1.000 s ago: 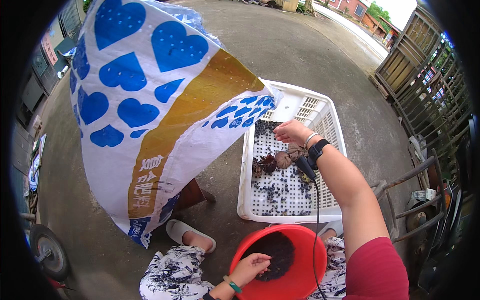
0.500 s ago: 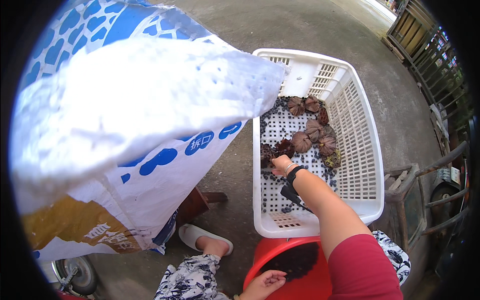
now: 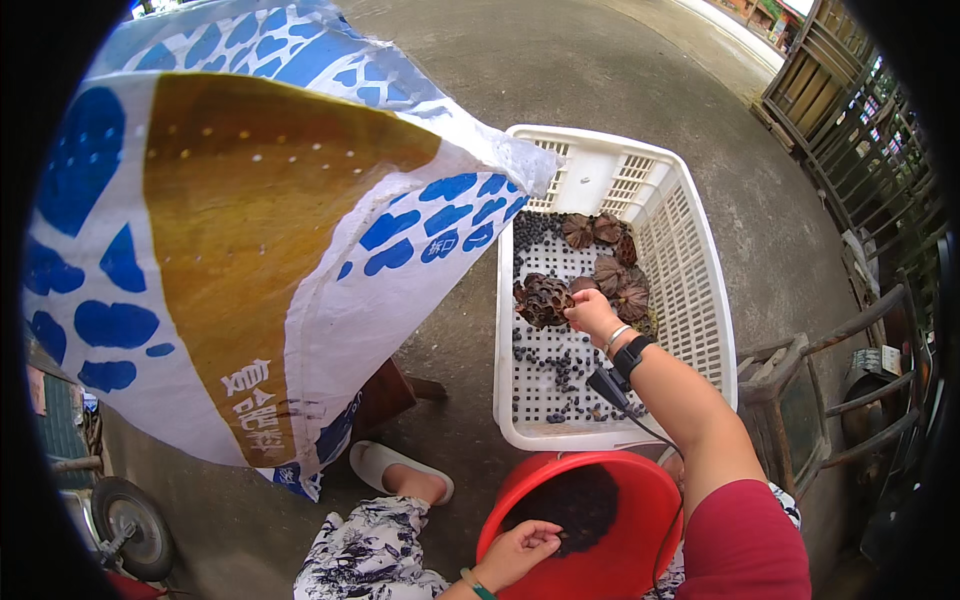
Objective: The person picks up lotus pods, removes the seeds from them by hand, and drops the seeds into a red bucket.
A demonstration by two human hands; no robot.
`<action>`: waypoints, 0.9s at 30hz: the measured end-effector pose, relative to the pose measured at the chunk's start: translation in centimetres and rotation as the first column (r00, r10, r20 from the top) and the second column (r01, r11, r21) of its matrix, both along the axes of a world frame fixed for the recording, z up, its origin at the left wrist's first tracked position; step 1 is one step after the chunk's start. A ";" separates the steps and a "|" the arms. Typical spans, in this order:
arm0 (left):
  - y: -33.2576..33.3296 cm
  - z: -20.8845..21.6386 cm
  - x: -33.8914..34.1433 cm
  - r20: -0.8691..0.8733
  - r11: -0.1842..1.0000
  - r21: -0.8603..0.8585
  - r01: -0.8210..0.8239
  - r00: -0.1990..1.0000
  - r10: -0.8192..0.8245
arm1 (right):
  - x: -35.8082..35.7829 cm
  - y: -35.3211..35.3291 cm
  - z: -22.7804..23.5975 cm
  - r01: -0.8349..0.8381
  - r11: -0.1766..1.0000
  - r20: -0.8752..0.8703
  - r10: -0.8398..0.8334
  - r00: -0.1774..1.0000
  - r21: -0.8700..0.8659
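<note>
My right hand (image 3: 594,314) pinches a dried brown lotus seed pod (image 3: 543,302) by its edge, over the left side of a white plastic crate (image 3: 716,340). Several more dried pods (image 3: 626,285) lie along the crate's right side. Dark round lotus seeds (image 3: 562,372) are scattered on its slotted floor. Closer to me, a red bucket (image 3: 640,520) stands tilted, with a dark mass of seeds (image 3: 575,508) inside. Over the bucket's near left rim, my left hand (image 3: 522,556) has its fingers curled together; what they hold, if anything, is hidden.
A large white, blue and brown woven sack (image 3: 330,230) looms at the left, its corner overlapping the crate's far left edge. A dark cable with a small black device (image 3: 610,388) hangs by my right wrist. A wooden chair (image 3: 790,400) stands right; a wheel (image 3: 132,525) shows lower left.
My right hand has lifted the lotus seed pod from the crate's left side, turning its holed face into view. My left hand stays over the bucket. The sack has shifted and shows more brown.
</note>
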State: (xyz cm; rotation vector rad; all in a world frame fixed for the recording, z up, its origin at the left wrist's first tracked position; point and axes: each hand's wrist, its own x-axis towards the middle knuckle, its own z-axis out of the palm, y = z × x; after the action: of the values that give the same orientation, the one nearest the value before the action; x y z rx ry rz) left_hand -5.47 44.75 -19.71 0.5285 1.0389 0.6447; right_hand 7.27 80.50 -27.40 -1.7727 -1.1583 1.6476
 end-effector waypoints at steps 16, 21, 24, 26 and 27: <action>-26.2 18.1 -1.2 0.323 0.931 0.129 -0.340 0.903 0.285 | 6.7 -56.8 27.3 -0.172 0.925 -0.316 0.284 0.905 0.338; -34.7 20.5 1.2 0.293 0.950 0.203 -0.238 0.940 0.173 | 8.6 -68.8 30.5 -0.090 0.932 -0.349 0.220 0.911 0.352; -39.0 24.3 2.5 0.325 0.944 0.267 -0.192 0.940 0.099 | 10.2 -73.5 33.9 -0.150 0.942 -0.359 0.258 0.897 0.302; -41.4 26.6 3.0 0.311 0.944 0.289 -0.160 0.948 0.066 | 10.3 -76.6 36.0 -0.147 0.921 -0.318 0.269 0.909 0.361; -42.4 27.5 3.2 0.292 0.941 0.311 -0.134 0.956 0.040 | 10.3 -77.9 37.0 -0.148 0.917 -0.304 0.271 0.913 0.372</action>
State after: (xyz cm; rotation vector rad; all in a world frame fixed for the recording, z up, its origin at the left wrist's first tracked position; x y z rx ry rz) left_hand -2.28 2.34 7.82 0.6601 0.6892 0.9538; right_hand 17.60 2.61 9.63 -1.1147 -1.3998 1.6712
